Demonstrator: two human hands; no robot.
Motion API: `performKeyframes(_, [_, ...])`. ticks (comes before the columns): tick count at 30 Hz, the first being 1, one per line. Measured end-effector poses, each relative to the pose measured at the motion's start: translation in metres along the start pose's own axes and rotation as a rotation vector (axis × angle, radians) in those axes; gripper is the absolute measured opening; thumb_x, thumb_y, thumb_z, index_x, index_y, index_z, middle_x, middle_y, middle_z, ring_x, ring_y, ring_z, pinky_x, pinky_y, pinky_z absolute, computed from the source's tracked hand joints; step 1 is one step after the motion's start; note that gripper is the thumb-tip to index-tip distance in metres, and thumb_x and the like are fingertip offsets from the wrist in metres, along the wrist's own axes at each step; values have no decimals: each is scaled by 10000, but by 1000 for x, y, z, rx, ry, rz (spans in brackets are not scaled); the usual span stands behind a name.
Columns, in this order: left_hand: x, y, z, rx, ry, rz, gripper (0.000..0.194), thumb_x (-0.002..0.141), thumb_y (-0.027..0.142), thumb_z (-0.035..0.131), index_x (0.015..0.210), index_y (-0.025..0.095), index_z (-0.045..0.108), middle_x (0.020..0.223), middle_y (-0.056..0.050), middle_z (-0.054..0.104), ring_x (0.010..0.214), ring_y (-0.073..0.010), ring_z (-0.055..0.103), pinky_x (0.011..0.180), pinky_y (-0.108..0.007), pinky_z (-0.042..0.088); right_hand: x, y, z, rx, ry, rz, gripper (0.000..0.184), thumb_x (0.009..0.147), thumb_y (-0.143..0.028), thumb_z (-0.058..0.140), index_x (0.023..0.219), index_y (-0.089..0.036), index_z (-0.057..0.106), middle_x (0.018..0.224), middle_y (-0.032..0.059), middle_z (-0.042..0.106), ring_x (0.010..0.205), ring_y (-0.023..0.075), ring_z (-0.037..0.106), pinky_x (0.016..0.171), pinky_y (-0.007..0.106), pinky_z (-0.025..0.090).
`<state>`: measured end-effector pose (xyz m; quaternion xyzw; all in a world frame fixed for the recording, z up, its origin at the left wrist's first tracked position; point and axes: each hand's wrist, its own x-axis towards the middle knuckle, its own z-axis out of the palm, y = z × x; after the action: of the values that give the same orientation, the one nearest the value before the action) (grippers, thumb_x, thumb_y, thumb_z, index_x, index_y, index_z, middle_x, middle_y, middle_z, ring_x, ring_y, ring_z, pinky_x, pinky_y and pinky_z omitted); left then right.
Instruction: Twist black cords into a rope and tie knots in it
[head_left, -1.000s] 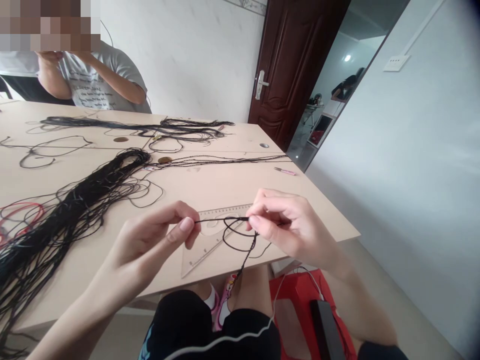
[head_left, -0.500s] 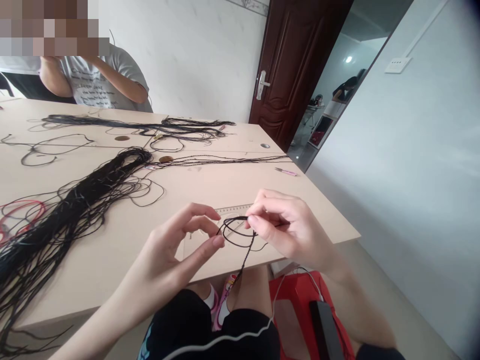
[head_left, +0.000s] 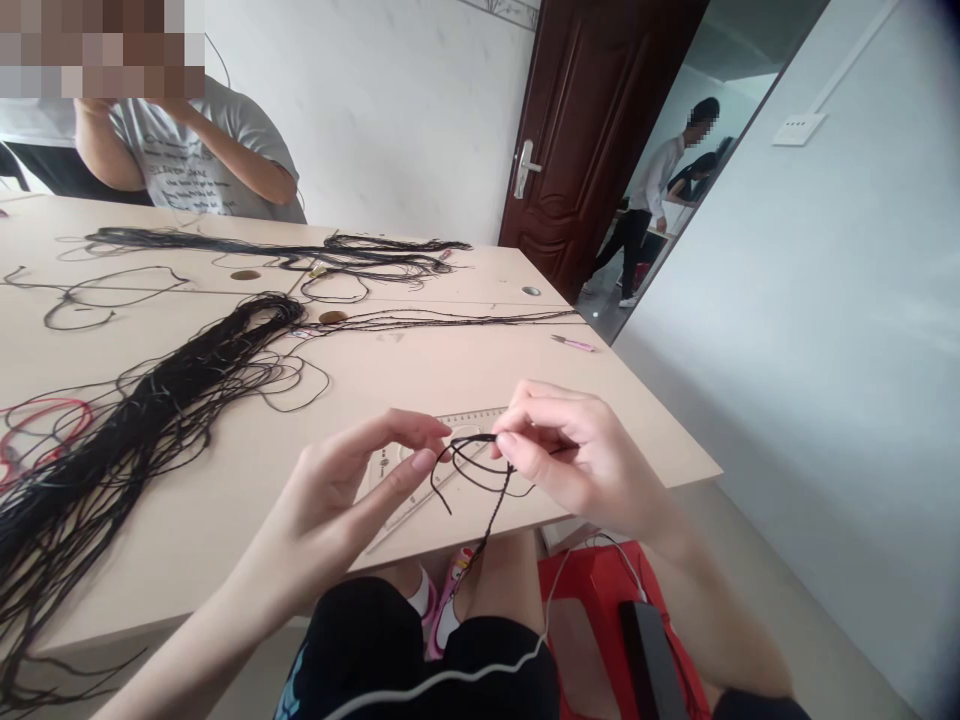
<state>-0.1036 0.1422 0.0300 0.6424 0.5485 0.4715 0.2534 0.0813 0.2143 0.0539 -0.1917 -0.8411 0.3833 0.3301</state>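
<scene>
My right hand (head_left: 574,455) pinches a thin black cord (head_left: 469,450) between thumb and fingers. The cord forms a loose loop, and a braided length (head_left: 493,515) hangs from the pinch toward my lap. A free cord end dangles at the loop's lower left. My left hand (head_left: 352,490) is just left of the loop, with thumb and fingers apart, holding nothing. Beneath both hands, a transparent plastic set square (head_left: 472,416) lies on the pale wooden table (head_left: 442,370).
Several long black cords lie in a large bunch (head_left: 142,430) at left, with another (head_left: 277,250) farther back. There are red cord (head_left: 45,425) and small pink-handled scissors (head_left: 574,344) on the table. A person in a grey T-shirt (head_left: 202,165) stands beyond it. A red stool (head_left: 585,640) is at my right.
My left hand has let go of the cord end and opened, moving right beside the loop. The free end now hangs down. A person in a white shirt has appeared beyond the doorway.
</scene>
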Motion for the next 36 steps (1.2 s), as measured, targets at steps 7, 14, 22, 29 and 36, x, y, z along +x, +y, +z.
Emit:
performKeyframes(7, [5,-6,1,-68,-91,53,45,785,247,564,796,207,581,800,-2,596,823,-129,545,734,-213,436,0,0,1,27,-32,4,130,832,-137,498,722,-129,567,714,-28,465,593,25,456,510,135,380])
performKeyframes(14, [9,-6,0,-267,-179,-3,84,792,269,563,771,190,540,782,-15,549,774,-126,534,680,-221,447,0,1,1,45,-51,26,127,826,-136,497,719,-139,564,701,-26,444,575,39,449,491,157,377])
performKeyframes(22, [7,-7,1,-271,-176,-23,92,784,272,571,759,195,528,778,-8,546,770,-125,525,678,-229,443,-1,2,1,49,-53,40,132,827,-148,496,712,-141,558,700,-27,436,586,41,458,500,155,387])
performKeyframes(29, [7,-7,1,-296,-162,-43,105,783,286,576,768,189,538,783,-20,552,781,-132,528,678,-232,447,0,2,2,60,-41,41,123,826,-148,500,719,-140,561,702,-27,449,587,39,471,507,152,397])
performKeyframes(36, [4,-11,3,-349,-114,-63,153,785,293,575,890,185,552,831,-44,567,774,-129,543,643,-211,472,-1,1,2,41,-11,27,133,820,-148,503,706,-141,569,693,-22,466,563,45,432,483,167,363])
